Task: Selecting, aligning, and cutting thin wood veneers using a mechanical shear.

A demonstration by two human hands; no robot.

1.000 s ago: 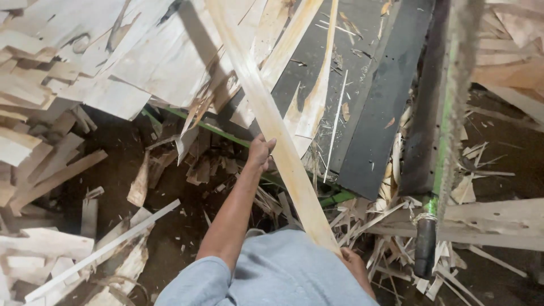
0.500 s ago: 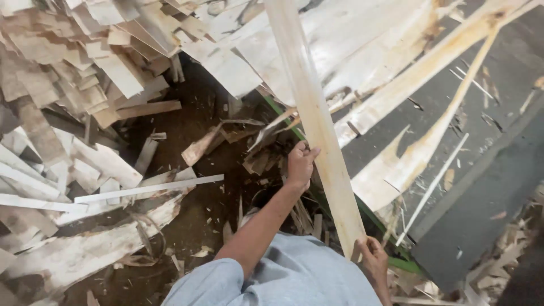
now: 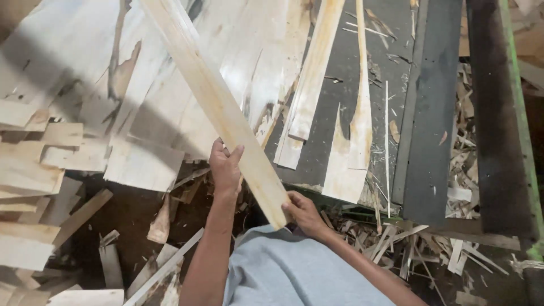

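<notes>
A long pale wooden strip [image 3: 221,107] is gripped by the left hand [image 3: 225,167] and right hand [image 3: 303,212], fingers closed around it.

The long strip of wood [image 3: 218,107] is pale cream-yellow, with faint straight grain running along its length. The veneer sheets [image 3: 238,62] under it are off-white to light tan, marked by brown ragged splits and darker streaks. At 12 to 1 o'clock the worktop [image 3: 340,113] is dark charcoal grey, speckled with pale splinters. Toward 2 o'clock lies a dark slate-grey board [image 3: 433,113], and at 3 o'clock a near-black beam [image 3: 496,113] has a bright green edge. The stacked offcuts [image 3: 28,170] at 9 o'clock are warm beige. The floor [image 3: 130,209] is dark brown. The shirt [image 3: 283,272] at 6 o'clock is plain light blue-grey.
</notes>
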